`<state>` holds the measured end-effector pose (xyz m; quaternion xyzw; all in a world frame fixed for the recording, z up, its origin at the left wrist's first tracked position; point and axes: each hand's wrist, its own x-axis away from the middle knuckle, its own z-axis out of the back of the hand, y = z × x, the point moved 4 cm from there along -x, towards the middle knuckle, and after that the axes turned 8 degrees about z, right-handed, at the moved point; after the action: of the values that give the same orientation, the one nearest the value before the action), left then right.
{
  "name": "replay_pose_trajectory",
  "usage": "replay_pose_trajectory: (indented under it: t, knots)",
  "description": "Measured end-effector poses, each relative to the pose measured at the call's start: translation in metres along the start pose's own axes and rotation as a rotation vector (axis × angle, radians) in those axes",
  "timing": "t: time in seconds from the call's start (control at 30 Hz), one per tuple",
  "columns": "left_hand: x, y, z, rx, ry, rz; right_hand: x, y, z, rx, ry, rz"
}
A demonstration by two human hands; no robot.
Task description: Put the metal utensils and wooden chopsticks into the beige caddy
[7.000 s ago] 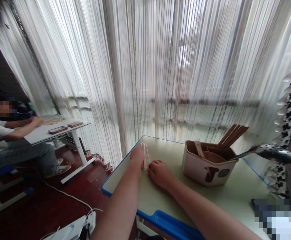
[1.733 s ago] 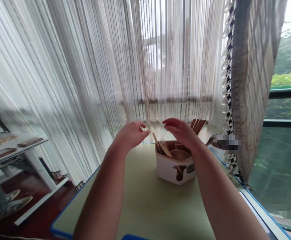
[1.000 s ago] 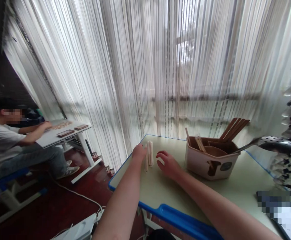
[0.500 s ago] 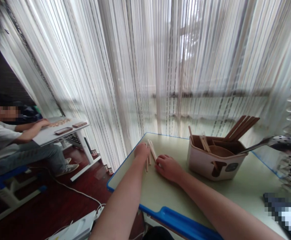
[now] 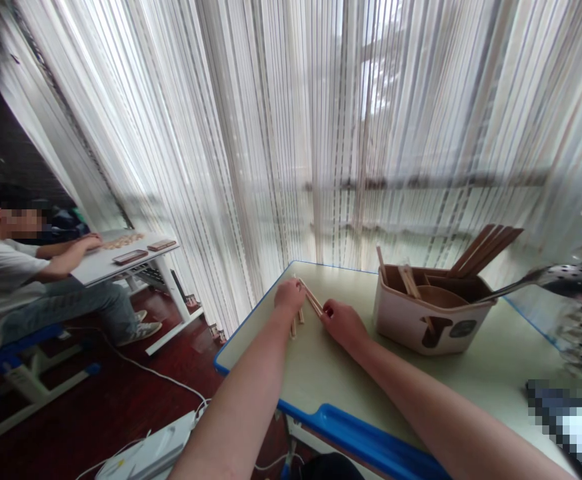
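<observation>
Over the far left part of the pale green table, my left hand is closed, its fingers curled at the far ends of wooden chopsticks. My right hand pinches the near ends of a slanting pair of chopsticks that runs between both hands. Below my left hand, more chopsticks lie on the table, partly covered by that hand. To the right of my right hand stands a pinkish-white utensil caddy with a brown inside.
In the caddy are wooden utensils, a brown bowl and a slotted metal spoon jutting right. A dark-edged device lies at the right. Across the floor, a person sits at a white table. A cable crosses the floor.
My right hand has moved slightly right and now draws the chopsticks into a more slanted line. My left hand has shifted a little right and up, toward their far ends.
</observation>
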<state>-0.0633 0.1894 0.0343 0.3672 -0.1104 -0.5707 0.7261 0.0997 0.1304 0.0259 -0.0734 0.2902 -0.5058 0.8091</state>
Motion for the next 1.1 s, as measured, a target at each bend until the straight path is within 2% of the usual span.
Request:
replay_pose_trajectory:
  t: [0.27, 0.43, 0.53, 0.67, 0.83, 1.0, 1.1]
  knots:
    - [-0.002, -0.002, 0.004, 0.344, -0.009, 0.111, -0.010, 0.020, 0.002, -0.420, 0.203, -0.104]
    - [-0.005, 0.005, -0.001, 0.742, -0.102, 0.175, -0.009, 0.010, -0.003, -0.542, 0.164, -0.004]
    - [-0.005, 0.009, -0.003, 0.941, -0.169, 0.181, -0.006, 0.005, -0.004, -0.525, 0.116, 0.005]
    - [-0.003, 0.010, -0.002, 1.089, -0.217, 0.195, -0.005, 0.005, -0.003, -0.491, 0.095, -0.033]
    - [-0.003, 0.009, 0.003, 1.162, -0.160, 0.226, -0.006, 0.003, 0.001, -0.405, 0.080, 0.001]
    - [0.002, 0.017, 0.012, 1.182, -0.081, 0.208, -0.003, -0.004, 0.010, -0.316, 0.128, 0.085]
    - [0.006, 0.025, 0.015, 1.180, -0.084, 0.159, -0.002, -0.006, 0.013, -0.237, 0.137, 0.089]
